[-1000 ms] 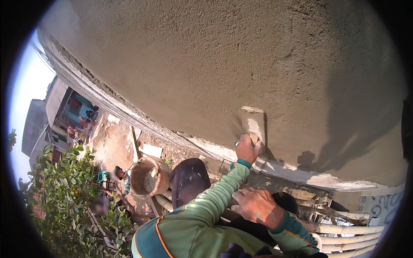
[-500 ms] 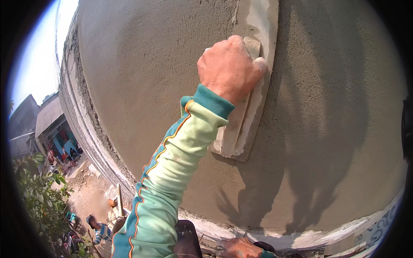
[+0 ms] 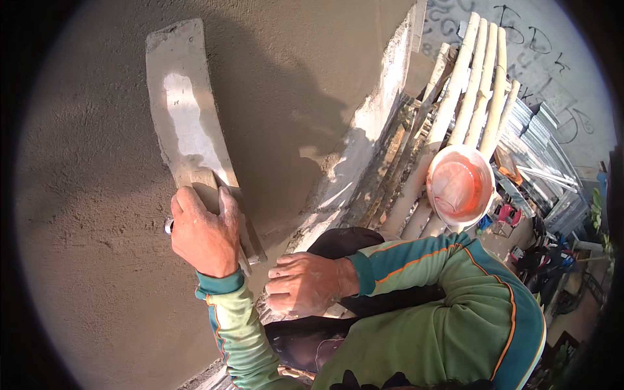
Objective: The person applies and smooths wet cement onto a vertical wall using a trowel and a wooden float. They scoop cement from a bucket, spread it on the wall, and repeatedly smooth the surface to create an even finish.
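My left hand (image 3: pixel 207 231) is closed round the grip of a long, flat plastering trowel (image 3: pixel 182 107). The blade lies against a wall of wet grey-brown plaster (image 3: pixel 97 214), and a wet patch shines on its back. The hand covers most of the grip. To the right of it, my right hand (image 3: pixel 309 283) rests by my dark-trousered knees, its fingers loosely bent and slightly apart. I see nothing in that hand, though its palm is hidden.
A white bucket (image 3: pixel 455 218) with reddish insides stands on a rack of pale poles (image 3: pixel 481 78) at the right. Between poles and plaster runs a rough, pale ledge (image 3: pixel 364 143). Metal sheets (image 3: pixel 539 149) and assorted clutter lie beyond, below a grey wall with scrawled marks (image 3: pixel 552 52).
The view has swung to the right and down, bringing the bucket and poles in. My left hand has moved lower with the trowel. My right hand, earlier at the lower edge, now shows fully.
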{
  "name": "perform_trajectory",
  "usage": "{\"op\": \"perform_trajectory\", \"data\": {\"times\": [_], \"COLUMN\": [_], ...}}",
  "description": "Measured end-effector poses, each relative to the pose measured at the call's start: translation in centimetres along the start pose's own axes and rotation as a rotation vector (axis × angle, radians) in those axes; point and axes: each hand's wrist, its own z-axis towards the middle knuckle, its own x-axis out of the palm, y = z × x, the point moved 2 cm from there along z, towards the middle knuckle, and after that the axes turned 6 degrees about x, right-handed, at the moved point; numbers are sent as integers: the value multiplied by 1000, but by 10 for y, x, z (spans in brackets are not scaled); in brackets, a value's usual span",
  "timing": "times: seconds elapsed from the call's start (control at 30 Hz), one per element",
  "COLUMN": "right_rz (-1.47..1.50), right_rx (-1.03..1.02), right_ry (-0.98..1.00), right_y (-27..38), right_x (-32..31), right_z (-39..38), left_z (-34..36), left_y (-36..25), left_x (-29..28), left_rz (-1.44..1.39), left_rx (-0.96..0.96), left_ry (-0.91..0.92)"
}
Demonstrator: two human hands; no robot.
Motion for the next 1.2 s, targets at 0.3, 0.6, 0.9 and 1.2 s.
{"op": "perform_trajectory", "data": {"times": [0.3, 0.6, 0.9, 1.2], "right_rz": [-800, -1372, -1369, -525], "right_rx": [456, 614, 1043, 1787], "right_ry": [-664, -576, -337, -208], "right_y": [-21, 9, -49, -195], "right_x": [-102, -237, -433, -464], "right_z": [-128, -147, -363, -627], "left_z": [-27, 23, -72, -239], "left_y": [-160, -235, -81, 80], "left_x": [44, -9, 27, 72], "left_rz": [-1042, -1641, -1351, -1122], "left_rx": [-39, 163, 277, -398], "left_ry": [109, 341, 755, 851]}}
